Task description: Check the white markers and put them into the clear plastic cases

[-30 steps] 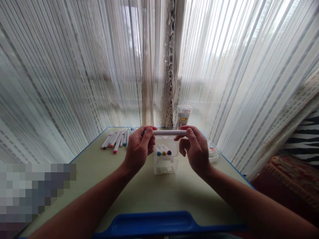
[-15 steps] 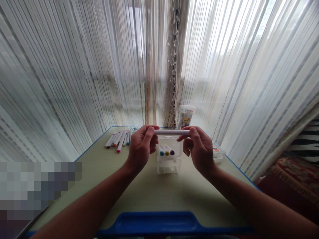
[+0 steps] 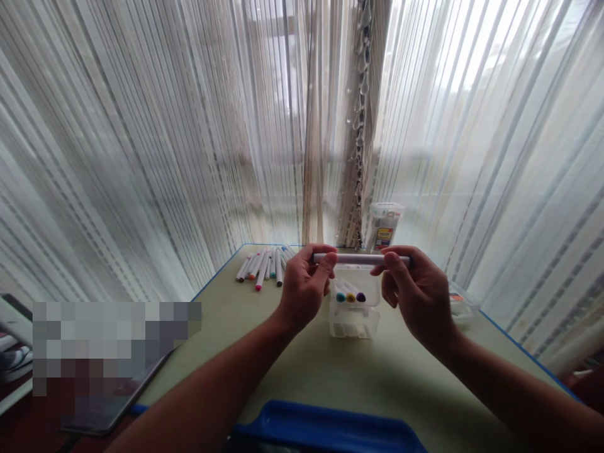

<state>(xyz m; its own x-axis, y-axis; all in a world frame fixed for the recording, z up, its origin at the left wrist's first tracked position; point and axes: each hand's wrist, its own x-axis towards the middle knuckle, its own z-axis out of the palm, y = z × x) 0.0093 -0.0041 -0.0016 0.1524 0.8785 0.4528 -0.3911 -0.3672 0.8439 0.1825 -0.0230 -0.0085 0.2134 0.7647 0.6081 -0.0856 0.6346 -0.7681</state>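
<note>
A white marker (image 3: 359, 258) lies level between my two hands, above the table. My left hand (image 3: 309, 280) pinches its left end between thumb and fingers, and my right hand (image 3: 415, 286) pinches the right end, where a dark tip shows. Just below and behind the marker stands an opened clear plastic case (image 3: 353, 324). Several white markers rest in it, their teal, yellow (image 3: 350, 297) and purple ends facing me. My hands cover part of the case's upper edge.
Loose white markers (image 3: 261, 267) with coloured ends lie at the table's far left. A clear lidded container (image 3: 384, 229) stands at the back, and another clear case (image 3: 462, 308) lies behind my right hand. Blue edging with a tray (image 3: 330, 425) borders the near side. Striped curtains (image 3: 189, 126) hang behind.
The view has swung left, so everything appears further right. Both hands still hold the marker; my left thumb and right thumb now lie further in along it, with both ends showing.
</note>
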